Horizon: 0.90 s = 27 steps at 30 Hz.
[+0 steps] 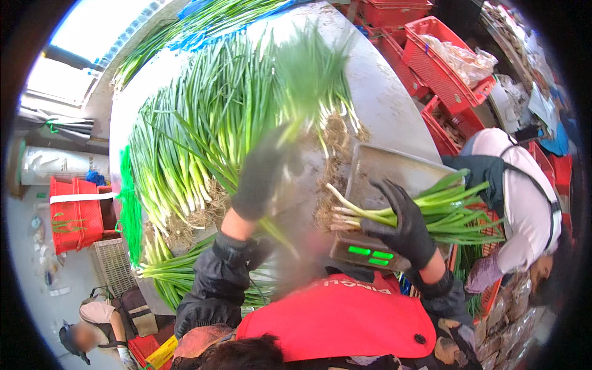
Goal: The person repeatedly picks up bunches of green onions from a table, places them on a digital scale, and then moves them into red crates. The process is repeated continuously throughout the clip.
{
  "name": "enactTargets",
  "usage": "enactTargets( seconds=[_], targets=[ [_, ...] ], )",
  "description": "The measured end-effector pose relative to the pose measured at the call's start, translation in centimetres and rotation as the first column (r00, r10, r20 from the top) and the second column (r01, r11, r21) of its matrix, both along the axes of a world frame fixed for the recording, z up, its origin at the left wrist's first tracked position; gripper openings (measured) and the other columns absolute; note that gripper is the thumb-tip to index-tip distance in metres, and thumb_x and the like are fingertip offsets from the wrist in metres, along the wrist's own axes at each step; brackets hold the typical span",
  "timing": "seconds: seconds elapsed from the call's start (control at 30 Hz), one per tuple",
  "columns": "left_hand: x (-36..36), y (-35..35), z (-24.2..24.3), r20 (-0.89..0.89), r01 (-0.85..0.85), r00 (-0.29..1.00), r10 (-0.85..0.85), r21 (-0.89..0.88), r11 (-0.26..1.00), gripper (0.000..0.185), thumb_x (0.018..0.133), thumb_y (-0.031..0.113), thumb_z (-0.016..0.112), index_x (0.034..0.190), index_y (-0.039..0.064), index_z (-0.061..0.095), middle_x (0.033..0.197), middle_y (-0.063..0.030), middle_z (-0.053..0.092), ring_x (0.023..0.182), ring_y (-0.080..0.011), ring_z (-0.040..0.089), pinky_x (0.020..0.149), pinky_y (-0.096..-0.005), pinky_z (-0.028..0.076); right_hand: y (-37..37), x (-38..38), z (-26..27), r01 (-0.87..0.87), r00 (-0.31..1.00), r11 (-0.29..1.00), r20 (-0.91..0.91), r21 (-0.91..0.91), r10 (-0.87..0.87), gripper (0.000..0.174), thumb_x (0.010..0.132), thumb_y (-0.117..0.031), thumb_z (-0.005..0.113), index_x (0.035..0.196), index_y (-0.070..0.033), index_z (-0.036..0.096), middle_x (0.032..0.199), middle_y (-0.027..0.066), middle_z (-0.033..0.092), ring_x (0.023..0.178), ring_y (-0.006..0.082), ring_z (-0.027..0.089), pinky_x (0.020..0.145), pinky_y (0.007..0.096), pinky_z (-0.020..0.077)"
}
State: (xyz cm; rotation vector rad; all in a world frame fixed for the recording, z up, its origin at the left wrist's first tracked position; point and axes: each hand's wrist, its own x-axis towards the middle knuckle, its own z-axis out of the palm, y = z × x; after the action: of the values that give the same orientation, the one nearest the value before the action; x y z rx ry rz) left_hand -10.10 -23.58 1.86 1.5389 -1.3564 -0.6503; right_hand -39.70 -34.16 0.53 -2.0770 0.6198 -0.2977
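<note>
My left hand (261, 178), in a dark glove and blurred by motion, is closed around a few scallions (277, 233). Their leaves come out at its upper left and a pale stem at its lower right. My right hand (404, 224), in a black glove, grips a bunch of scallions (444, 210) over a weighing scale. The roots of this bunch look trimmed, with white ends to the left and leaves to the right. Under it lies the metal scale pan (377, 159), and the scale's display (370, 254) glows green near my body.
Rooted scallions (208, 120) spread across the metal table (388, 88). Loose roots (330, 185) lie left of the pan. More scallions (180, 280) lie near my left forearm. Green ties (131, 208) hang at the left edge. Co-workers (522, 185) (101, 323) and red crates (444, 60) surround the table.
</note>
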Motion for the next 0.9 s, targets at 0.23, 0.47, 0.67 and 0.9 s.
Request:
enactTargets(
  seconds=[0.23,0.47,0.67,0.9],
  targets=[
    [-10.4,1.4,2.5,0.481,0.29,0.813,-0.328,0.154,0.945,0.061,0.087,-0.003,0.057,0.146,0.008,0.047,0.107,-0.0174,0.061,0.091,-0.0327,0.06,0.082,-0.0414,0.049,-1.8,-2.0,1.4,-0.259,0.609,0.374,0.451,0.891,-0.653,0.048,0.103,-0.024,0.051,0.142,0.003,0.046,0.135,0.0193,0.059,0.125,0.0329,0.058,0.109,0.046,0.0448],
    [-13.1,0.0,-1.1,0.68,0.349,0.595,-0.428,0.261,0.9,0.063,0.083,0.002,0.059,0.144,0.012,0.049,0.109,-0.0153,0.061,0.101,-0.0346,0.057,0.088,-0.0455,0.043,-2.7,-14.2,-2.1,0.587,0.775,0.807,0.246,0.059,-0.582,0.038,0.103,-0.021,0.054,0.134,0.0,0.055,0.127,0.0177,0.063,0.113,0.0286,0.065,0.092,0.0416,0.0557],
    [-13.2,0.4,-4.5,0.73,0.345,0.557,-0.396,0.23,0.91,0.063,0.082,0.016,0.067,0.143,0.012,0.05,0.119,-0.0164,0.06,0.111,-0.0377,0.056,0.097,-0.0466,0.042,2.1,-21.3,-4.0,0.747,0.454,0.362,-0.03,0.558,-0.89,0.034,0.098,-0.019,0.064,0.127,-0.002,0.06,0.103,0.0121,0.07,0.083,0.0193,0.071,0.069,0.0278,0.0575],
    [-8.7,3.3,-2.8,0.481,0.134,0.876,-0.034,-0.174,0.976,0.039,0.089,0.014,0.071,0.126,0.006,0.062,0.116,-0.0146,0.065,0.107,-0.0323,0.063,0.094,-0.0416,0.05,5.8,-22.1,-1.9,0.899,0.344,0.37,0.145,0.235,-0.928,0.029,0.097,-0.016,0.067,0.122,-0.002,0.063,0.094,0.0063,0.071,0.077,0.0101,0.068,0.063,0.0198,0.0522]
  ],
)
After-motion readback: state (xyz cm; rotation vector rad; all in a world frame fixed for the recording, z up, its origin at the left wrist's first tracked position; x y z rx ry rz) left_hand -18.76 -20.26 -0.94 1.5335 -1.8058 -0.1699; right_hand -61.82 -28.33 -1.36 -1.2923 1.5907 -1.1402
